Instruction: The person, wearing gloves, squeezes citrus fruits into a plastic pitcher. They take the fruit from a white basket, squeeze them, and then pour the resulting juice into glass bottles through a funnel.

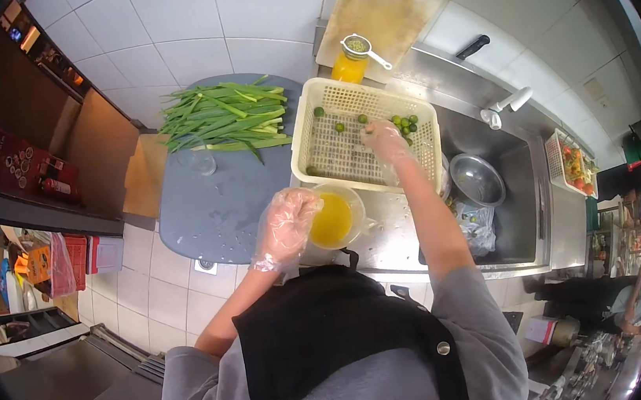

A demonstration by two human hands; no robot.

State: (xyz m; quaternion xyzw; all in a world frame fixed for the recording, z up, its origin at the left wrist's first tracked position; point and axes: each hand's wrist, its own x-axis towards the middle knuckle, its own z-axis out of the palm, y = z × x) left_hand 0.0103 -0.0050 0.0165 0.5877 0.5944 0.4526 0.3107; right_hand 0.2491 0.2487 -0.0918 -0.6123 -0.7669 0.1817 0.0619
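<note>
My left hand [288, 223], in a clear plastic glove, is curled closed beside the rim of a clear plastic jug of yellow liquid [331, 220]. What its fingers hold, if anything, is hidden. Reaching into a cream perforated plastic basket [429, 148], my gloved right hand [387, 143] has its fingers drawn together and pointing down. Small green limes [408, 123] cluster right beside those fingers, and whatever is in them cannot be made out. A few more limes lie scattered in the basket, one [318, 112] near its far left corner.
Green leafy stalks [228, 116] and a clear cup [201, 162] lie on the grey tabletop [202, 205] at left. Behind the basket stand a yellow-filled jar [349, 69] with a strainer [357, 46] and a cutting board [385, 3]. A steel bowl [477, 180] sits in the sink [526, 236].
</note>
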